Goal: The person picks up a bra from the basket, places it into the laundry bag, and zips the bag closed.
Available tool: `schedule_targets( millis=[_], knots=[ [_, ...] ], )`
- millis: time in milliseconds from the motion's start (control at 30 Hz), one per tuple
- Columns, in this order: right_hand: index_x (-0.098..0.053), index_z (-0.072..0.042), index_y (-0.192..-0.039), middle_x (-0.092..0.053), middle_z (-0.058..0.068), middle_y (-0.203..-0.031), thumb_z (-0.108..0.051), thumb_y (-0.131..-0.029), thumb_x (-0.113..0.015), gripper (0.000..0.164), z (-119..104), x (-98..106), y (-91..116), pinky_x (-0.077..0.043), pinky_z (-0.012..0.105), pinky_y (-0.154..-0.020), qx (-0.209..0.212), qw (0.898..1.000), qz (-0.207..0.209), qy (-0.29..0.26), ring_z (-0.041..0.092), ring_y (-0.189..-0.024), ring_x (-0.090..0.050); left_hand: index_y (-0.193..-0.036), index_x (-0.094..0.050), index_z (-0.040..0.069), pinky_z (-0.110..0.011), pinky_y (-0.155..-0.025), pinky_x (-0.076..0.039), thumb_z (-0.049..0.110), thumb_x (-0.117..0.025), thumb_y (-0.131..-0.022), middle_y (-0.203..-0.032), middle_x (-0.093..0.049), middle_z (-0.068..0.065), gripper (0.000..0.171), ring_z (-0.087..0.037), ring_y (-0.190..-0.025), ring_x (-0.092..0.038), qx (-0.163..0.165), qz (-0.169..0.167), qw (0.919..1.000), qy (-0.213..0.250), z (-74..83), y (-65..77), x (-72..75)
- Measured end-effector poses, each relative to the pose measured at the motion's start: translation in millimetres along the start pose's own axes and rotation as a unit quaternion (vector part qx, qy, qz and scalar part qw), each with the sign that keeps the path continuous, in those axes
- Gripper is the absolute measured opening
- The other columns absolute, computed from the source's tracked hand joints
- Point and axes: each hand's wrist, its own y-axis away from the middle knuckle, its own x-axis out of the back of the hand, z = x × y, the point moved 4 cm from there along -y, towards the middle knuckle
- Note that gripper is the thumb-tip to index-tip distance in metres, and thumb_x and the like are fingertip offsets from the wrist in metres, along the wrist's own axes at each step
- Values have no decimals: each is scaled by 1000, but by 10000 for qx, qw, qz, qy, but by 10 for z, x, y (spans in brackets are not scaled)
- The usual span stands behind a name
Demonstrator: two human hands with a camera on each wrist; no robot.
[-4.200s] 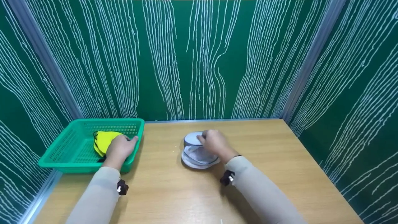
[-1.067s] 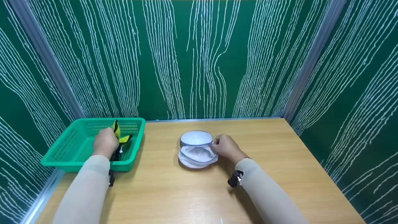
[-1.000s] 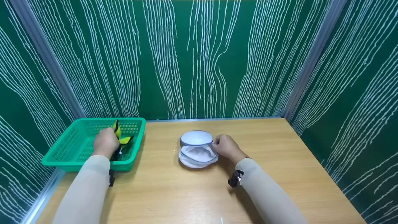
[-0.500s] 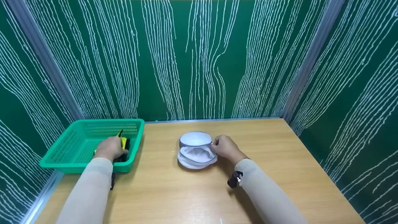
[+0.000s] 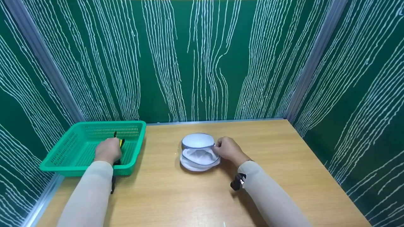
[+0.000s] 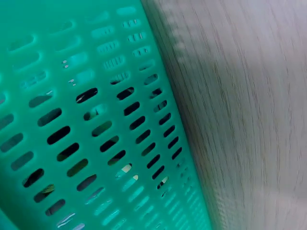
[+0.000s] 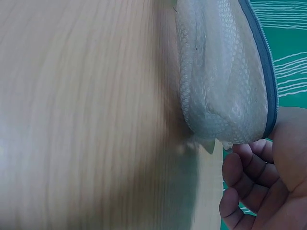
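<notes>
Pouch (image 5: 202, 160), white mesh, round, dark zip trim: sits mid-table, toward the far side. Shows an open mouth on the near half, a round lid (image 5: 198, 140) on the far half. At its right edge, right hand (image 5: 232, 149): pinches the pouch rim between thumb and forefinger. Remaining fingers (image 7: 248, 188) half curled, just beside the mesh in the right wrist view.

Basket (image 5: 75, 171), green, slotted: sits at far left of the wooden table (image 5: 183, 195). Inside, toward the right near part, left hand (image 5: 108, 149), knuckles up. Just to the right and far side of it, yellow-and-black thing (image 5: 121, 143), mostly covered. Can't tell finger state there: hidden under the hand in the head view, blocked by the basket side in the left wrist view. Can't tell gripping from touching.

Both arms in long pale sleeves (image 5: 274, 195), with black wrist cameras (image 5: 237, 181). Behind, green wall (image 5: 157, 63) with wavy white lines, grey posts (image 5: 46, 60) left and right.
</notes>
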Motion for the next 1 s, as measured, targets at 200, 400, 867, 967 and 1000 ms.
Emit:
schedule_targets(
  millis=[200, 400, 867, 967, 1000],
  knots=[
    [-65, -17, -71, -60, -3, -76, -16, -101, -74, 31, -9, 2, 1, -42, 27, -59, -66, 10000, 16, -62, 15, -70, -55, -175, -34, -2, -64, -75, -60, -7, -60, -103, -130, -72, -41, 76, -52, -92, -73, 105, 328, 9986, 398, -44, -17, 106],
    [-68, -15, -73, -63, -1, -75, -13, -102, -71, 29, -43, 3, -13, -44, 26, -59, -40, 9999, 43, -152, 16, -69, -57, -172, -35, -8, -71, -88, -60, -1, -65, -104, -134, -68, -44, 74, -59, -108, -71, 178, 909, 9939, 593, -13, 25, 261],
    [-70, -14, -76, -63, 0, -75, -13, -104, -69, 28, -94, -56, -2, -45, 25, -59, 95, 9997, 27, -202, 15, -70, -57, -179, -33, 10, -76, -119, -48, 18, -66, -115, -160, -59, -36, 72, -60, -141, -61, 369, 1633, 9717, 1666, 362, 105, 677],
    [-68, -15, -73, -60, -3, -72, -13, -104, -69, 32, -107, -63, -3, -43, 25, -59, 246, 9996, 80, -114, 15, -69, -55, -180, -33, 16, -71, -124, -47, 21, -68, -115, -167, -56, -32, 74, -55, -147, -59, 265, 1864, 9606, 2043, 529, 136, 776],
    [-67, -15, -72, -60, -3, -73, -13, -104, -69, 32, -112, -67, -3, -43, 26, -60, 290, 9995, 95, -82, 15, -70, -55, -180, -33, 17, -70, -125, -47, 21, -69, -114, -169, -55, -29, 74, -53, -149, -59, 224, 1924, 9565, 2182, 591, 148, 802]
  ],
)
